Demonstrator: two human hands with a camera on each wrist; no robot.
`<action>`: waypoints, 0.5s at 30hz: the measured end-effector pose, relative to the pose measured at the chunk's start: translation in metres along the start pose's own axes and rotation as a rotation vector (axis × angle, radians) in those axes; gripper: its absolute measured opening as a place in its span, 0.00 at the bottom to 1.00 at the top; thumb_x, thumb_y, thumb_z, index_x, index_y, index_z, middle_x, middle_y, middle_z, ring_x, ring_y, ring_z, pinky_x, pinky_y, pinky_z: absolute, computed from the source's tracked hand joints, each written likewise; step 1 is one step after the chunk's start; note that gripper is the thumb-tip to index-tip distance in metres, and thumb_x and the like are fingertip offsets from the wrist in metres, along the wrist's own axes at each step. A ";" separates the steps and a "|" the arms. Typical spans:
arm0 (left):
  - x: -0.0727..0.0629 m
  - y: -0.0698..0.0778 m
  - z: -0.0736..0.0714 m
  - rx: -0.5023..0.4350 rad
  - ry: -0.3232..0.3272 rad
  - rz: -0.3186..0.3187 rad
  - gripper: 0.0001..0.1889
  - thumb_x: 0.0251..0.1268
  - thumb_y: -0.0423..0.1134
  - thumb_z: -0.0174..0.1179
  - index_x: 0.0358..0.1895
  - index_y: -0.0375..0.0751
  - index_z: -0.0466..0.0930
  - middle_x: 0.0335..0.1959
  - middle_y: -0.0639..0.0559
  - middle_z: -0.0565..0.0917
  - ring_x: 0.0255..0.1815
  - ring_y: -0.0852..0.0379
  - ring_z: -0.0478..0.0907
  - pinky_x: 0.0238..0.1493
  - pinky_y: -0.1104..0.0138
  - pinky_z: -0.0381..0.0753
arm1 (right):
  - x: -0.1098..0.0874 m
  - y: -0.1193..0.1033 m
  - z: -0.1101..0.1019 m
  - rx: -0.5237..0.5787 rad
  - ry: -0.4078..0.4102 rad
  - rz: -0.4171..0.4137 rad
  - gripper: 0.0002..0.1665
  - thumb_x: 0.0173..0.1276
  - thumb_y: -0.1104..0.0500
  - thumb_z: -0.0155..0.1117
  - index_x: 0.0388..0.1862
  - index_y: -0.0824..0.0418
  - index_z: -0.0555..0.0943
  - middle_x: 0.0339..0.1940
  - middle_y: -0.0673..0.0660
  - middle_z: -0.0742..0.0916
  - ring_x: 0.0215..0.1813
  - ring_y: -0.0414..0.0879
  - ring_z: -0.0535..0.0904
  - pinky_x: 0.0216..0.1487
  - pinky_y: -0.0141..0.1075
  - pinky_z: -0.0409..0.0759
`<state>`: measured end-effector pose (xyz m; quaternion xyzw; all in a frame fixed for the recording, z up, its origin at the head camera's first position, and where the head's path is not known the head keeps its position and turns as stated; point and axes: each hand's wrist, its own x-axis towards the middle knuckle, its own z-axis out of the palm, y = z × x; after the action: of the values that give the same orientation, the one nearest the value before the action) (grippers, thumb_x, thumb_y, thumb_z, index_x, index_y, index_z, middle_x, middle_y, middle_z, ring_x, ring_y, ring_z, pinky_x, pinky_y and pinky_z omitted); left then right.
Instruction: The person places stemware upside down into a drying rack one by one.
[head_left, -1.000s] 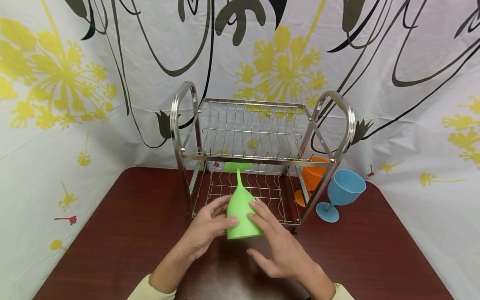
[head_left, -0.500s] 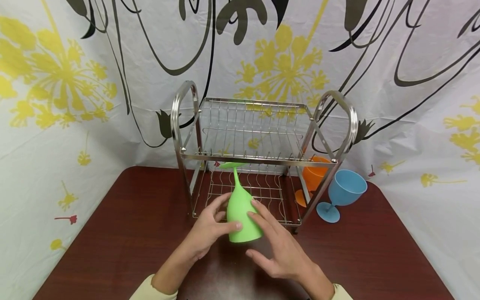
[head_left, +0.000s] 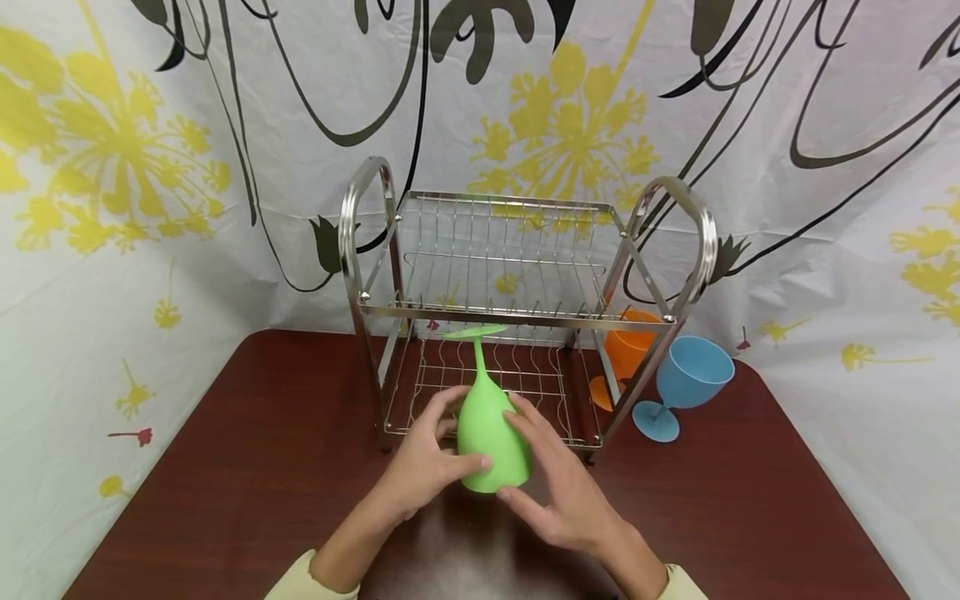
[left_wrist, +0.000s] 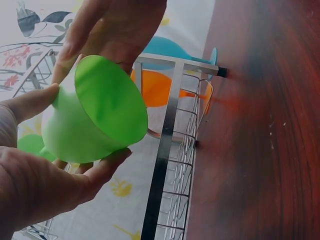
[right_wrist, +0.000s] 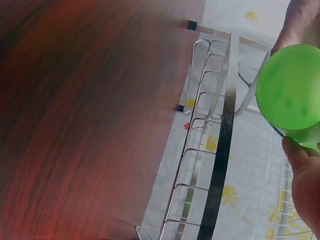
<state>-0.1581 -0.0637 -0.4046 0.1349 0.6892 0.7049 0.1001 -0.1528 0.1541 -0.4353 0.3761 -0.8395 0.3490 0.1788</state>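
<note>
A green plastic goblet (head_left: 491,429) is held upside down in front of the dish rack, its foot up and its bowl's mouth down. My left hand (head_left: 422,468) grips the bowl from the left, thumb across the near side and fingers round the back. On the other side, my right hand (head_left: 567,492) has its fingers along the bowl and its thumb at the rim. In the left wrist view the goblet's hollow mouth (left_wrist: 112,100) faces the camera, between both hands. The right wrist view shows the bowl (right_wrist: 290,87) at its right edge, with the right thumb at the rim.
The two-tier metal dish rack (head_left: 517,320) stands on the dark red table (head_left: 225,483) just beyond the hands. An orange goblet (head_left: 630,353) and a blue goblet (head_left: 693,377) stand at its right side. A patterned white cloth (head_left: 247,108) hangs behind.
The green goblet has come slightly lower and nearer, its tilt shifting a little. My right thumb has moved from apart to the rim. The left hand still grips the bowl.
</note>
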 end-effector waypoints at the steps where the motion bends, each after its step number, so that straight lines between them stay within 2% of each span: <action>1: 0.000 0.000 0.001 0.010 -0.001 0.004 0.45 0.50 0.30 0.70 0.72 0.44 0.56 0.64 0.30 0.67 0.54 0.37 0.78 0.46 0.53 0.84 | 0.000 0.000 0.000 0.003 0.000 0.010 0.47 0.61 0.51 0.68 0.76 0.56 0.59 0.77 0.59 0.62 0.73 0.51 0.64 0.65 0.43 0.73; 4: -0.001 -0.001 0.003 0.048 0.003 0.023 0.46 0.49 0.30 0.71 0.72 0.46 0.56 0.65 0.33 0.65 0.55 0.36 0.77 0.45 0.54 0.84 | 0.000 0.000 -0.002 0.017 0.004 0.039 0.48 0.60 0.53 0.69 0.76 0.55 0.58 0.77 0.57 0.62 0.74 0.51 0.63 0.65 0.46 0.74; 8: -0.001 -0.002 0.006 0.121 0.035 0.075 0.47 0.47 0.30 0.72 0.72 0.44 0.57 0.68 0.41 0.63 0.62 0.38 0.71 0.48 0.56 0.84 | 0.001 -0.001 -0.003 0.044 0.006 0.073 0.49 0.60 0.54 0.69 0.77 0.54 0.57 0.78 0.55 0.62 0.74 0.51 0.63 0.64 0.48 0.74; 12: -0.002 -0.003 0.008 0.217 0.077 0.138 0.47 0.45 0.30 0.74 0.72 0.44 0.59 0.66 0.47 0.65 0.64 0.44 0.69 0.53 0.56 0.81 | 0.004 -0.003 -0.003 0.088 0.005 0.105 0.49 0.61 0.54 0.68 0.78 0.52 0.55 0.77 0.55 0.62 0.73 0.51 0.63 0.62 0.48 0.76; 15: -0.004 -0.004 0.010 0.299 0.100 0.180 0.45 0.44 0.32 0.74 0.70 0.48 0.62 0.64 0.52 0.66 0.62 0.50 0.69 0.55 0.57 0.80 | 0.005 -0.003 -0.002 0.132 0.007 0.128 0.50 0.62 0.55 0.68 0.78 0.52 0.53 0.77 0.57 0.62 0.72 0.50 0.65 0.60 0.44 0.78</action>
<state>-0.1511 -0.0554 -0.4086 0.1741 0.7755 0.6066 -0.0189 -0.1532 0.1519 -0.4295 0.3317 -0.8364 0.4154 0.1338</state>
